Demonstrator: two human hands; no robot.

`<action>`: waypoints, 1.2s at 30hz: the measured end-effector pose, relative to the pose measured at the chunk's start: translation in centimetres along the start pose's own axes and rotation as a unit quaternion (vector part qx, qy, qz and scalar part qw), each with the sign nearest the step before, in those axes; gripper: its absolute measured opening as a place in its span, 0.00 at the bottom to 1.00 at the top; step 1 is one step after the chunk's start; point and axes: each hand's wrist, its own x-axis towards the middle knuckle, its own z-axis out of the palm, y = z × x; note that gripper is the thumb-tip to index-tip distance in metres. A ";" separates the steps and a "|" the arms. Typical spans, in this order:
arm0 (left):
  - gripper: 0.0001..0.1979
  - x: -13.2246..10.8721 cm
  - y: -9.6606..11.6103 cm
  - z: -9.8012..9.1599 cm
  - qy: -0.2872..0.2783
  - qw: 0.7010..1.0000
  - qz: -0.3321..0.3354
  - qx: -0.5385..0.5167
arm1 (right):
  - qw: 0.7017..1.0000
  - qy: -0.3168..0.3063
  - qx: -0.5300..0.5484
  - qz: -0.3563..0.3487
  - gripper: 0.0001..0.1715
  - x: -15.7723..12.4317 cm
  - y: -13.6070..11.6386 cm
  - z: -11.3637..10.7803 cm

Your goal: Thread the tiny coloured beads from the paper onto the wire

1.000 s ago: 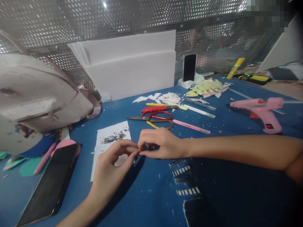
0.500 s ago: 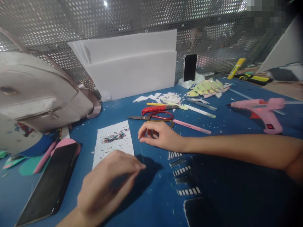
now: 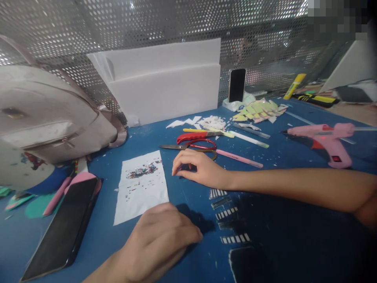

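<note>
Scissors [image 3: 186, 147], a pink pen [image 3: 238, 158] and a glue gun [image 3: 326, 135] lie across a blue table [image 3: 141, 137], with white paper [image 3: 144, 198], striped strips [image 3: 235, 238] and white scraps [image 3: 213, 122] spread on the same surface.

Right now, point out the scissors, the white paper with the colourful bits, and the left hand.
Scissors [image 3: 180, 147]: head view, on the blades close to the handles.
Paper [image 3: 141, 206]: head view, on its bare lower part.
Left hand [image 3: 161, 236]: head view, on its back.
</note>
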 end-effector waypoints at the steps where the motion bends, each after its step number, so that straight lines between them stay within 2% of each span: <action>1: 0.20 0.0 -0.1 0.0 0.000 1.000 -0.003 0.014 | 1.000 -0.005 -0.009 -0.002 0.08 0.0 0.1 0.0; 3: 0.18 0.1 -0.4 0.0 0.022 0.997 -0.037 0.062 | 0.999 -0.014 -0.028 -0.011 0.10 0.0 0.1 0.1; 6: 0.13 0.2 -1.0 -0.1 0.121 0.974 -0.147 0.124 | 0.998 -0.032 -0.044 -0.044 0.12 0.0 0.1 0.2; 8: 0.10 0.2 -1.7 -0.1 0.176 0.956 -0.208 0.110 | 0.995 -0.045 -0.045 -0.070 0.13 0.0 0.0 0.2; 11: 0.10 0.3 -2.4 -0.2 0.217 0.941 -0.254 0.052 | 0.992 -0.068 -0.042 -0.100 0.10 0.0 -0.2 0.1; 15: 0.09 0.6 -2.5 -0.2 0.214 0.940 -0.261 0.044 | 0.991 -0.090 -0.025 -0.097 0.14 -0.2 -0.5 -0.1; 20: 0.08 0.6 -2.3 -0.2 0.198 0.942 -0.266 0.052 | 0.994 -0.068 -0.008 -0.081 0.09 -0.4 -0.6 -0.2; 27: 0.06 0.2 -2.6 -0.5 0.192 0.942 -0.268 0.064 | 0.996 -0.060 -0.016 -0.061 0.08 -0.4 -0.7 -0.1; 33: 0.04 0.5 -2.9 -1.4 0.164 0.949 -0.238 0.126 | 0.996 -0.071 -0.007 -0.049 0.06 -0.3 -0.6 0.0; 36: 0.04 0.8 -2.7 -2.8 0.164 0.951 -0.208 0.157 | 0.997 -0.063 0.005 -0.048 0.05 -0.3 -0.5 0.0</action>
